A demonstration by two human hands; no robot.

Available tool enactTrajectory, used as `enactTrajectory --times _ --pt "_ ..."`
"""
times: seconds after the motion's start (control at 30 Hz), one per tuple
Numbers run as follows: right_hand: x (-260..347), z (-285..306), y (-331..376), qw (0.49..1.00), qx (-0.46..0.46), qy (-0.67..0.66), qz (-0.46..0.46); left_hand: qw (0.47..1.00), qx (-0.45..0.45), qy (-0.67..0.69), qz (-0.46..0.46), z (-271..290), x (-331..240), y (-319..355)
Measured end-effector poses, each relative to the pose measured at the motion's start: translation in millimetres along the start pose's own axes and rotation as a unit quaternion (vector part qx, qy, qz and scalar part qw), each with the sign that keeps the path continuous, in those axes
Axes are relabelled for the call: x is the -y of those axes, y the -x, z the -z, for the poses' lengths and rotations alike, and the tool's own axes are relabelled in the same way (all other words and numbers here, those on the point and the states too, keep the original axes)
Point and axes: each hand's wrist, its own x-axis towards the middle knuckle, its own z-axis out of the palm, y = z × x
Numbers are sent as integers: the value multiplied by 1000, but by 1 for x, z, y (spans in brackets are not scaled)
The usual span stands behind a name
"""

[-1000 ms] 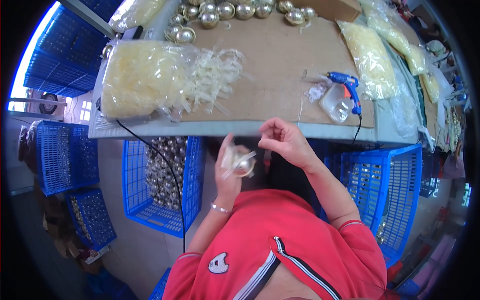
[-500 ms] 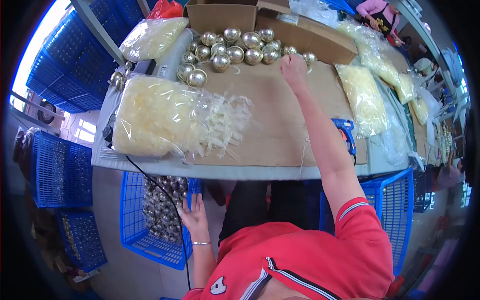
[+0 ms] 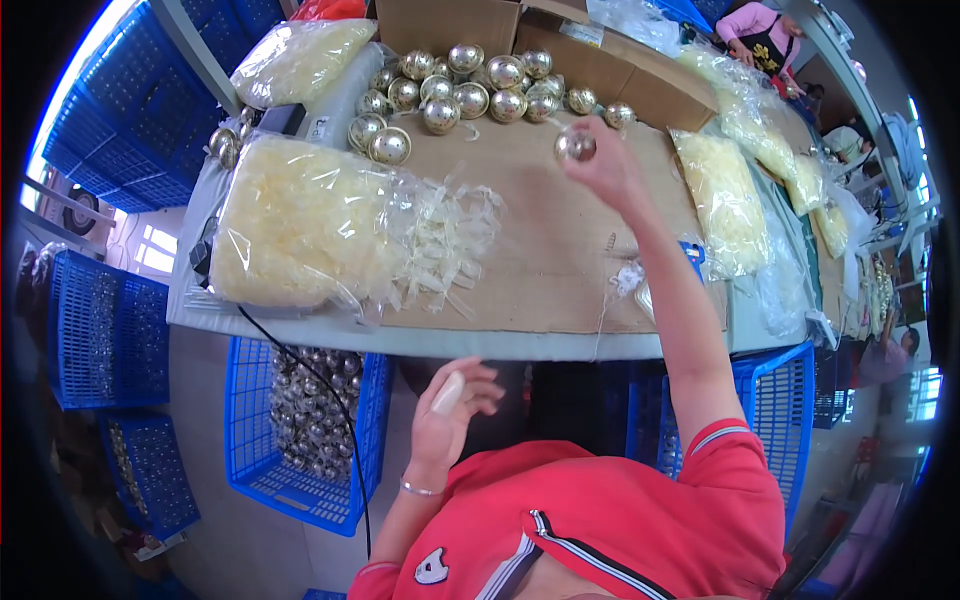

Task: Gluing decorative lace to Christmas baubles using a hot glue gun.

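Observation:
My right hand [image 3: 608, 170] is over the cardboard sheet [image 3: 540, 260], its fingers closed on a shiny silver-gold bauble [image 3: 575, 146]. Several similar baubles [image 3: 441, 115] are clustered at the far side of the sheet. My left hand [image 3: 455, 410] hangs in front of the table's near edge, fingers apart and holding nothing, with a white cover on the thumb. Left of the middle lies a clear bag of pale ribbon pieces [image 3: 310, 225]; some loose strips [image 3: 445, 240] spill from its mouth. A blue tool [image 3: 693, 256] is mostly hidden behind my right forearm, beside a small whitish clump [image 3: 628, 278].
Cardboard boxes [image 3: 640, 75] stand along the back. More filled bags [image 3: 722, 200] lie to the right. Under the table is a blue crate [image 3: 240, 440] of baubles, with a black cable [image 3: 310, 368] hanging across it. Another person [image 3: 760, 35] is at the far right.
My right hand has come back from the far baubles toward me, bringing one with it. My left hand has risen and moved right, toward the table edge.

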Motion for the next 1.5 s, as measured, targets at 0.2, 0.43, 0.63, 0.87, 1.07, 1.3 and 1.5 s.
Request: enactTrajectory --times 0.2,0.43,0.63,0.87,1.07,1.3,1.5 --pt "57 -4 187 986 63 -141 58 990 50 130 19 -62 13 -42" --pt "30 6 245 938 111 -318 -81 998 -58 -28 -12 -61 51 -31" --pt "16 19 230 912 265 -309 -57 957 66 -281 -7 -51 65 -20" --pt "6 28 220 907 136 -396 -45 990 8 -31 139 -57 61 -16" --pt "9 40 231 918 113 -378 -42 983 22 54 172 -50 67 -11" --pt "7 29 242 968 -20 -225 113 981 30 64 178 -47 71 -9" --pt "11 26 252 943 28 -332 19 994 6 -44 101 -47 72 -7"
